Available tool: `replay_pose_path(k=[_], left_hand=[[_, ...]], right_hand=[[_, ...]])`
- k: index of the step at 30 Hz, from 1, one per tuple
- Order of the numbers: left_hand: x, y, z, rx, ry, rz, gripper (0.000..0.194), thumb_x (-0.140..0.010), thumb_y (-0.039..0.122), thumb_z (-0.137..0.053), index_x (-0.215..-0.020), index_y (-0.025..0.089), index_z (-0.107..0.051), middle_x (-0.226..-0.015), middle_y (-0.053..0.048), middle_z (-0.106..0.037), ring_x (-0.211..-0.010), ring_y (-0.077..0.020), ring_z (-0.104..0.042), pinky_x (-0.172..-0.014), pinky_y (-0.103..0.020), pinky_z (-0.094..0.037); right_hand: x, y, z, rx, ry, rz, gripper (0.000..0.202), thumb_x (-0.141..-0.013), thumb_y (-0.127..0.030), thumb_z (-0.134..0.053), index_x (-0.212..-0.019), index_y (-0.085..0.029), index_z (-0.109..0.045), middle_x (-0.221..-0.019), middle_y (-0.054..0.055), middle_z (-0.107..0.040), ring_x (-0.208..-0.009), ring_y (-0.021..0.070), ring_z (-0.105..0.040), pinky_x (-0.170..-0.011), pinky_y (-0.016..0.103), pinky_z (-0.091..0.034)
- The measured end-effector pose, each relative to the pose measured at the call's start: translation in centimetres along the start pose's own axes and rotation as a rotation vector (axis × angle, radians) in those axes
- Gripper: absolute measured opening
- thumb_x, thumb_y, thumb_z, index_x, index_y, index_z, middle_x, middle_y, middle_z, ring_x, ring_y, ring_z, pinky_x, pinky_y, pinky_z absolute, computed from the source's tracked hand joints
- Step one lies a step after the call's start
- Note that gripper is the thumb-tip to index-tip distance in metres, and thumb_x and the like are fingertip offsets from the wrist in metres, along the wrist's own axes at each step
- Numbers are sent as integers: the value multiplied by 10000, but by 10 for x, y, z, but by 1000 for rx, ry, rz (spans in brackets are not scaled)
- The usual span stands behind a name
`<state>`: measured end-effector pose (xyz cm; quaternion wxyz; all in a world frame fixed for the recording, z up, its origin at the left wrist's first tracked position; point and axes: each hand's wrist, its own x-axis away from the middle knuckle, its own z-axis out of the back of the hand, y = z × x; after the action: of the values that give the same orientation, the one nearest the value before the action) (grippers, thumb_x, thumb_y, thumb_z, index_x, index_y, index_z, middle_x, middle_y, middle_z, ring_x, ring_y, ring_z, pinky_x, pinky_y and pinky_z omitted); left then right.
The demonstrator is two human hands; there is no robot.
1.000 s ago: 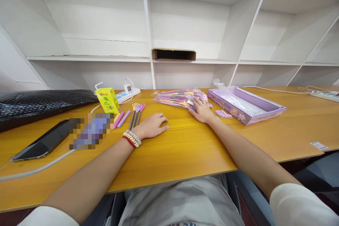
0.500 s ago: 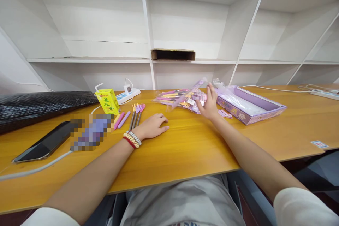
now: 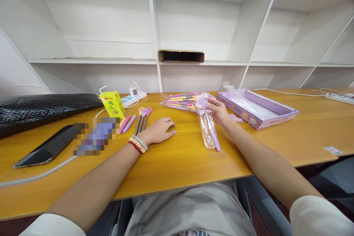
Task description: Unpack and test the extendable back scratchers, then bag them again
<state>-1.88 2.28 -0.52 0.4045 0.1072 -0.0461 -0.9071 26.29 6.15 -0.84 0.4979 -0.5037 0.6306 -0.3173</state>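
Observation:
My right hand pinches the upper end of a clear plastic bag with a purple back scratcher in it. The bag slants down toward the desk's front edge. Behind it lies a pile of bagged back scratchers with pink, purple and yellow parts. My left hand rests palm down on the desk, holding nothing, fingers loosely stretched out. Just beyond it are claw-headed back scratchers in yellow, purple and pink with metal rods. Pink and purple handle-like sticks lie to their left.
At the right sits an open purple box with clear plastic in it. A yellow drink carton, a power strip, a phone and a blurred-out item are at the left. White shelving stands behind the desk.
My right hand has taken hold of a bagged purple back scratcher and brought it nearer, off the pile; it was open over the pile before. My left hand has stayed in place.

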Motion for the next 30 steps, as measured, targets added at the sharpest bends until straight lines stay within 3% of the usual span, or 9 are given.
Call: replay_pose_path(k=[3,7,11,16,20,23,27,30], left_hand=[[0,0,-1,1,5,6,417,-851,471,-404,-1082,175,-585,-1061,-91,-547,-1011,-220,-513,-908,-338,-390],[-1,0,-1,-1,7,3,412,-850,465,-408,-1090,174,-575,-1072,-92,-550,-1020,-221,-509,-913,-338,-387],[-1,0,-1,-3,11,4,419,-845,462,-418,-1105,165,-557,-1088,-100,-548,-1027,-225,-506,-910,-341,-391],[-1,0,-1,-14,7,2,421,-845,465,-415,-1100,161,-555,-1090,-105,-550,-1022,-231,-512,-908,-352,-398],[0,2,-2,27,36,42,503,-831,478,-440,-1216,158,-483,-1116,-112,-559,-1049,-243,-514,-916,-370,-399],[0,7,-3,153,60,67,599,-822,496,-458,-1315,162,-388,-1162,-111,-555,-1070,-234,-522,-933,-367,-397],[-3,15,-8,391,38,6,631,-805,522,-487,-1320,171,-389,-1255,-115,-522,-1123,-233,-508,-958,-366,-394],[-5,20,-12,551,17,-2,715,-777,512,-542,-1366,179,-311,-1287,-121,-507,-1160,-238,-492,-966,-376,-393]], right_hand=[[10,1,-11,57,-210,-106,351,-611,-312,-745,-927,-177,-673,-777,38,-656,-652,147,-619,-546,272,-509],[21,5,-27,190,-403,-133,335,-630,-315,-739,-931,-178,-685,-1027,87,-645,-766,200,-646,-540,294,-520],[24,8,-32,246,-473,-121,354,-615,-264,-755,-949,-173,-682,-1007,91,-666,-908,222,-629,-693,324,-527],[25,9,-31,142,-545,-145,361,-577,-223,-774,-923,-181,-678,-1189,87,-589,-1008,243,-599,-778,363,-519],[27,11,-31,22,-611,-229,305,-607,-208,-757,-893,-154,-667,-1034,97,-658,-971,241,-618,-804,396,-509],[29,13,-29,-82,-682,-292,274,-651,-205,-726,-908,-148,-652,-997,97,-666,-969,244,-623,-838,425,-490],[29,16,-27,-184,-740,-331,268,-697,-193,-684,-953,-138,-627,-961,98,-670,-975,240,-621,-901,453,-441],[30,17,-29,-239,-750,-327,205,-699,-174,-680,-890,-135,-616,-956,84,-661,-958,226,-626,-939,456,-407]])
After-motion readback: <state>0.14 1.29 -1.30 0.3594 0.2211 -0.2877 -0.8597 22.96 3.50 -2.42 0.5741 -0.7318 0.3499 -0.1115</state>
